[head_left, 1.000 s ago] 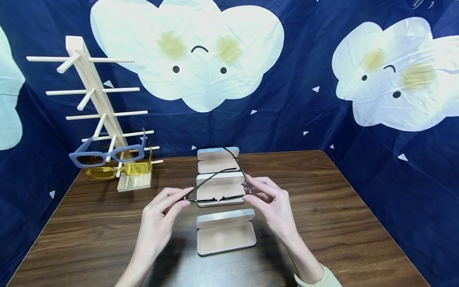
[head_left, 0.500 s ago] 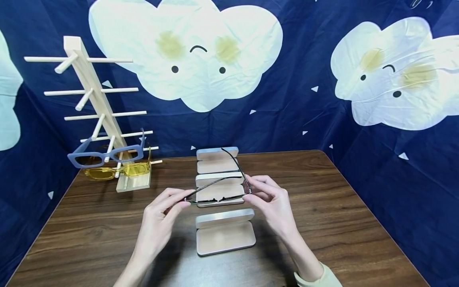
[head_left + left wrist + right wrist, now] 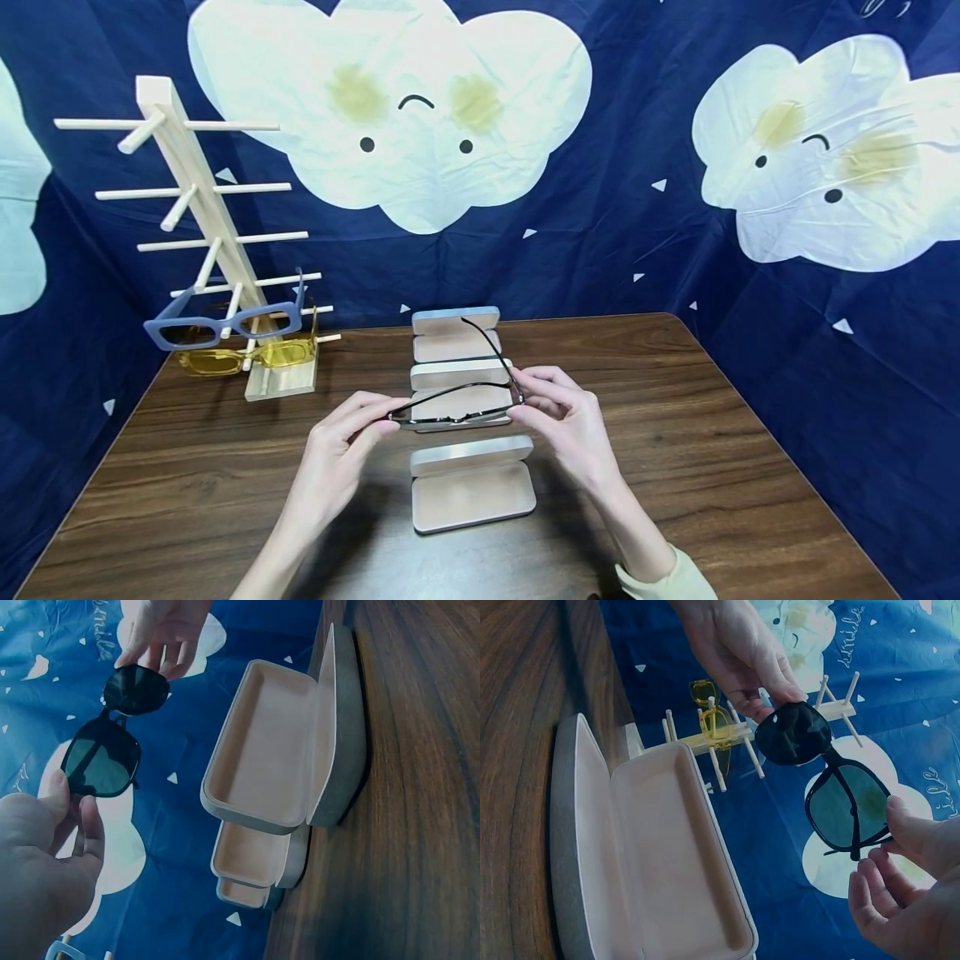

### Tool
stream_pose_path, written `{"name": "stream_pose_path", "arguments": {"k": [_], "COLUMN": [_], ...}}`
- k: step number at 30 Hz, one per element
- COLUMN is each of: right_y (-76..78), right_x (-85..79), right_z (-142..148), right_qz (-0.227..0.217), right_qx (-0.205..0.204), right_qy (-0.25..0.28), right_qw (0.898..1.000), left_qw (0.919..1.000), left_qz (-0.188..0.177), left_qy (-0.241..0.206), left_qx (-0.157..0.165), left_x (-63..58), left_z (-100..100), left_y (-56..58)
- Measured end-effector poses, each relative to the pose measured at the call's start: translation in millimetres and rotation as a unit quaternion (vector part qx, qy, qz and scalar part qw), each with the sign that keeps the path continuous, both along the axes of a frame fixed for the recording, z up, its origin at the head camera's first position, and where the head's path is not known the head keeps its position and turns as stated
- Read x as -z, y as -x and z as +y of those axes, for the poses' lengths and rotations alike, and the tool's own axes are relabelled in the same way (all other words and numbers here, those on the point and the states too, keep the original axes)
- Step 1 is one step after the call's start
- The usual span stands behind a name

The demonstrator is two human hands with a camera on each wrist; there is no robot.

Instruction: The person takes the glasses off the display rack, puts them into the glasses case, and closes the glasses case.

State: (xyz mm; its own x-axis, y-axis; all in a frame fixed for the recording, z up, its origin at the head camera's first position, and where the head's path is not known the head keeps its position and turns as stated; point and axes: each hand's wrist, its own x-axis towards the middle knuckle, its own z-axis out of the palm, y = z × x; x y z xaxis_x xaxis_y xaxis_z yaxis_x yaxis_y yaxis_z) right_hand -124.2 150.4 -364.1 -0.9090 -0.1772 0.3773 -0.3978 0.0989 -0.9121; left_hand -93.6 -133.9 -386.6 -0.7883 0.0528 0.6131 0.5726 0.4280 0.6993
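Black sunglasses with dark lenses are held level between both hands, above the cases. My left hand pinches their left end between thumb and fingers, and my right hand pinches the right end. Both temples stick out away from me; the left one slants inward across the frame. In the left wrist view the dark lenses of the sunglasses face the camera. Nearest below lies an opened glasses case with a beige lining. Beyond it, a second opened case is partly covered by the sunglasses.
A third opened case stands at the table's back edge. At the left, a wooden peg rack carries blue-framed sunglasses and yellow glasses. Dark blue cloth with clouds surrounds the wooden table.
The sunglasses' left temple has swung lower and inward toward the frame, and the right temple's tip has dropped a little. Both hands keep their grip, nearly in place.
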Motion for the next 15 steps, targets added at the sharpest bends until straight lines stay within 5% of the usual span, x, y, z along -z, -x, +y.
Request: {"name": "stream_pose_path", "arguments": {"k": [15], "right_y": [3.9], "right_x": [3.4], "right_z": [0.1], "right_qz": [0.004], "right_qx": [-0.030], "right_qy": [-0.013], "right_qw": [0.999], "left_qw": [0.9993], "left_qz": [-0.015], "left_qy": [0.000], "left_qx": [0.035], "left_x": [7.7], "left_z": [-7.0], "left_y": [7.3]}}
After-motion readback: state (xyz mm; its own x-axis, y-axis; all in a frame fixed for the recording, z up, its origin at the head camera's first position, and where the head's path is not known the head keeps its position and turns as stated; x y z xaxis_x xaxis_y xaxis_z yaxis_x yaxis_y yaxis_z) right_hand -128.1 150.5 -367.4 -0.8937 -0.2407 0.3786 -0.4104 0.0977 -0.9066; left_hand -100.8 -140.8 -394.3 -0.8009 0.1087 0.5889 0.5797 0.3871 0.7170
